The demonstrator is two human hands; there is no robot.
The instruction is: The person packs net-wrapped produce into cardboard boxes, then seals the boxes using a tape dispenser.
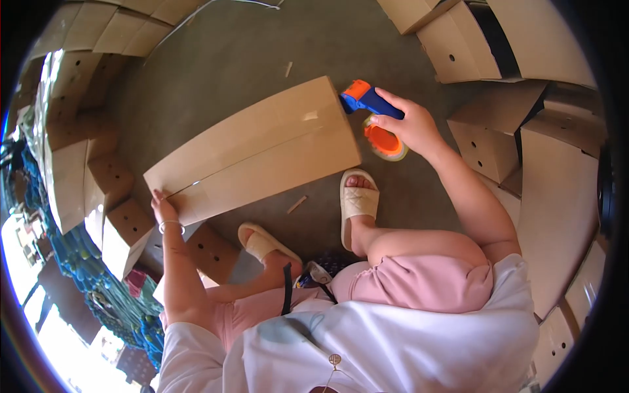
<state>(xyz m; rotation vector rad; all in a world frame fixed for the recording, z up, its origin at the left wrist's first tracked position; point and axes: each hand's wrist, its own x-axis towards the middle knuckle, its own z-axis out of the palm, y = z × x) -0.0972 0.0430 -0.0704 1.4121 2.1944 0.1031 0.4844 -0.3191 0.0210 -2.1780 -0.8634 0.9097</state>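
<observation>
On the grey floor (216, 65), head view, one entry per item.

1. Cardboard box (255, 154): long, shallow, lying flat with a seam running down its length. It spans the gap between the two hands, one end at each.

2. Right hand (409, 124): fingers wrapped tight round the handle of a tape dispenser (367, 101), blue body with an orange tip. The tip meets the box's far end just ahead of the fingertips. The orange-cored tape roll (385, 141) hangs just below the knuckles.

3. Left hand (162, 208): fingers laid close together on the box's opposite corner, touching it. Whether they curl round the edge cannot be told. A thin bracelet (171, 224) sits on the wrist behind them.

4. Pale sandals (359, 203): one foot just below the box, nearer the right-hand fingers than the left; the other back toward the knees.

5. Wood scrap (297, 204): loose on the floor, beside the box's near edge, between the hands.

6. Stacked cartons with punched holes (485, 144): beyond the right hand; more of the same outside the left fingers.
</observation>
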